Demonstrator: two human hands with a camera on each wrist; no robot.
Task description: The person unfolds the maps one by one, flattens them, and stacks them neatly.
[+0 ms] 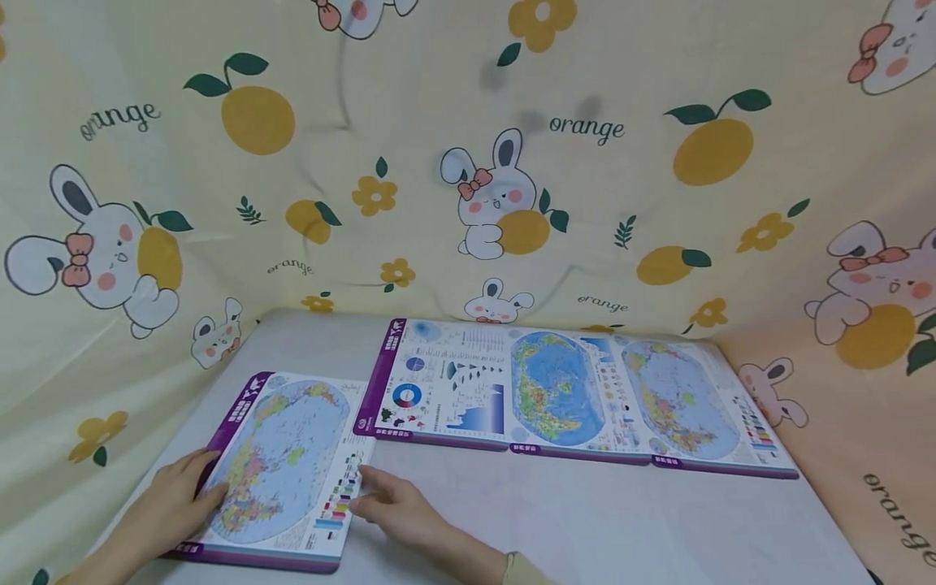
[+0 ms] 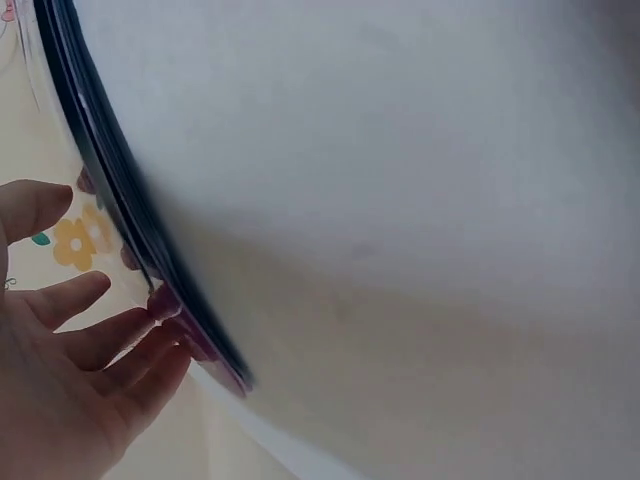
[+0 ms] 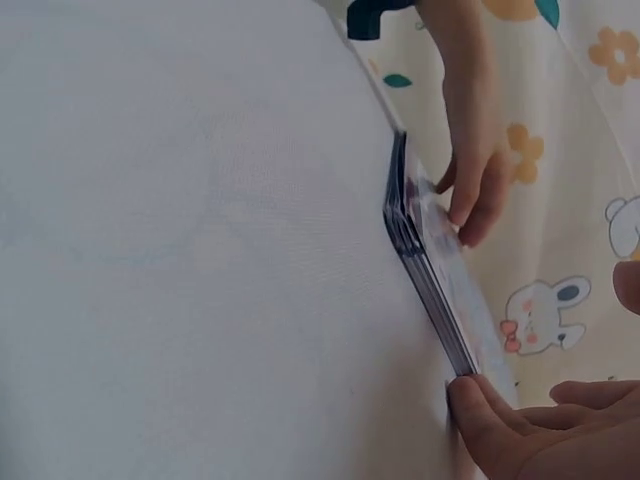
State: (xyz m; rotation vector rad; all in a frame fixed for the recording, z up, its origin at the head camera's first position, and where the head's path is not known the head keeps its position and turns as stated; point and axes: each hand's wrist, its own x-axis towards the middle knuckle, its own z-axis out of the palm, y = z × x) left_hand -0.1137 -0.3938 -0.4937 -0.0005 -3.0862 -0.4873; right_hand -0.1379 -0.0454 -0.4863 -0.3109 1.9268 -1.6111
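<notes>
A stack of world map sheets (image 1: pixel 281 455) with a purple edge strip lies at the table's left front. My left hand (image 1: pixel 164 500) rests along its left edge, thumb over the printed face. In the left wrist view the fingers (image 2: pixel 150 360) meet the stack's purple corner (image 2: pixel 220 365). My right hand (image 1: pixel 409 512) is at the opposite edge, forefinger and thumb right by it. The right wrist view shows the right thumb (image 3: pixel 480 420) against the layered side of the stack (image 3: pixel 430 285), while its other fingers extend beyond.
Along the back of the white table (image 1: pixel 570 520) lies a row of three more map stacks (image 1: pixel 439 382), side by side. A cloth printed with rabbits and oranges (image 1: pixel 409 106) hangs behind and on both sides. A dark device (image 3: pixel 372 15) sits at the left wrist.
</notes>
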